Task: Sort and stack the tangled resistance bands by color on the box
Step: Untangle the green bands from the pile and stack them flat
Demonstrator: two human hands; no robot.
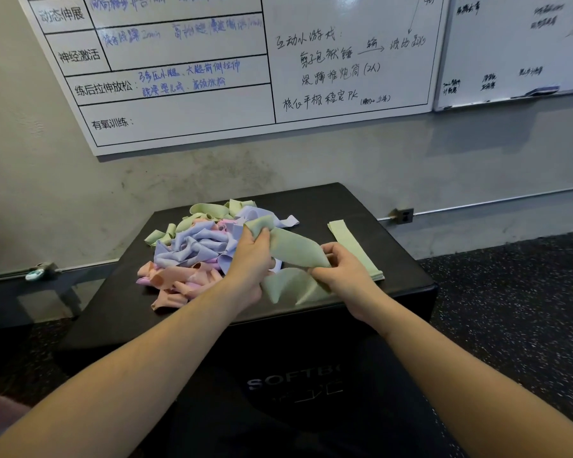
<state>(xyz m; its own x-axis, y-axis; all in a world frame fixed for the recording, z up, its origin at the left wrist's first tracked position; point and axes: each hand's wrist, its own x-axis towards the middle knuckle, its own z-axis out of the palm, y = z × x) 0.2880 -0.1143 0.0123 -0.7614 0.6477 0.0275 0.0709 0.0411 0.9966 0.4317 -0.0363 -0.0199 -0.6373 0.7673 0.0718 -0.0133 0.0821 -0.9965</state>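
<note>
A tangled heap of green, lavender and pink resistance bands [196, 246] lies on the left half of the black box [401, 279]. A green band [295, 247] stretches between my hands just above the box top, twisted, with a loop hanging toward the front edge. My left hand [252, 256] grips its upper end beside the heap. My right hand [344, 269] pinches its lower right end. A flat stack of green bands [351, 242] lies on the right side of the box, partly behind my right hand.
The box stands against a grey wall under two whiteboards [344, 77]. A low dark bench [24, 292] sits to the left, with a small pale object on the rail behind it. Speckled rubber floor [510, 309] surrounds the box.
</note>
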